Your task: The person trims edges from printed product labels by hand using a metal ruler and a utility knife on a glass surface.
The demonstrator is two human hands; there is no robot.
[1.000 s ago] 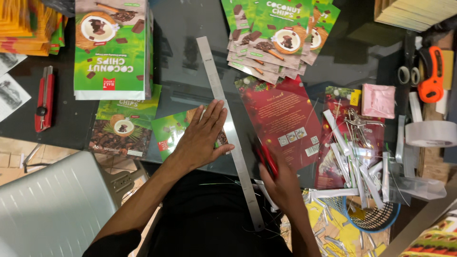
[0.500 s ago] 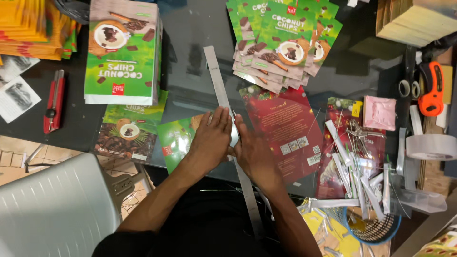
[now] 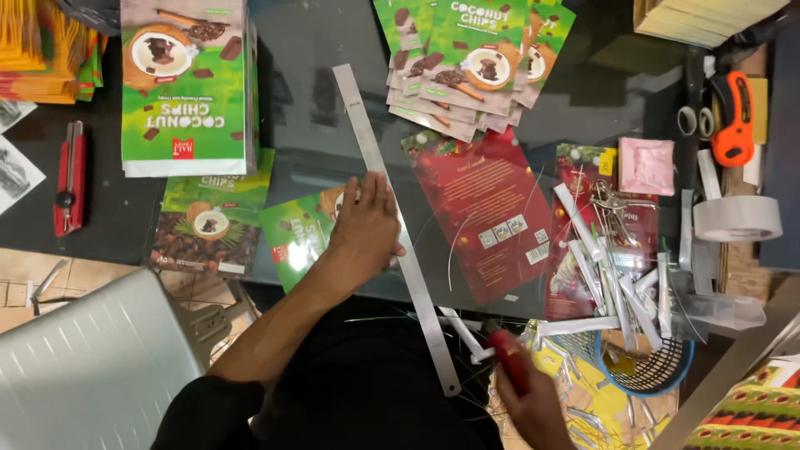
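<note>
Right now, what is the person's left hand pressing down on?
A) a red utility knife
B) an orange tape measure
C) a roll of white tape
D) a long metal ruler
D: the left hand lies flat, fingers spread, across the long metal ruler on the green printed sheet.

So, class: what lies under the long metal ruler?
The ruler, pressed by the left hand, lies across a green printed sheet on the glass table. That hand hides part of the sheet.

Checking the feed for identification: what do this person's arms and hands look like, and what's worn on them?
Both hands are bare, without gloves: the left hand and the right hand. The left forearm is uncovered to the elbow. No rings, watch or bracelets show. A black garment covers the body below.
</note>
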